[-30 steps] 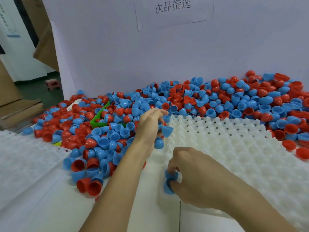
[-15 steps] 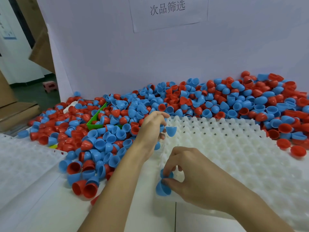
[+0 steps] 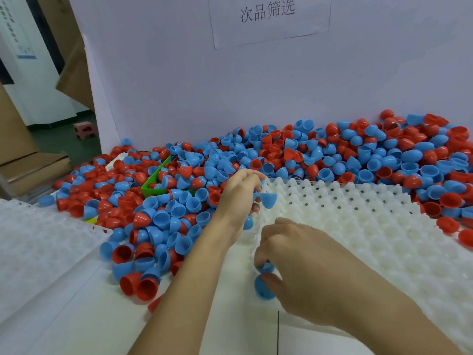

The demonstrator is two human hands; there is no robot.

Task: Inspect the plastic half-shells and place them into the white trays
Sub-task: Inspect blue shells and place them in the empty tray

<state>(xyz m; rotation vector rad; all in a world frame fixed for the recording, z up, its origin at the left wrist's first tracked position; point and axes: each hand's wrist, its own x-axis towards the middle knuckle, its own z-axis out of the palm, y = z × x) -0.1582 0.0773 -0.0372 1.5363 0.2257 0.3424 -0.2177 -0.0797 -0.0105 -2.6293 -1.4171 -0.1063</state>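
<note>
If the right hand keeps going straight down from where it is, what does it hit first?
Most likely the near left corner of the white tray. The right hand pinches a blue half-shell just above that corner, so the shell should meet the tray before the fingers do, though depth is hard to judge.

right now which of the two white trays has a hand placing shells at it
The right tray: the right hand holds a blue half-shell at its near-left corner. The left tray has no hand near it.
</note>
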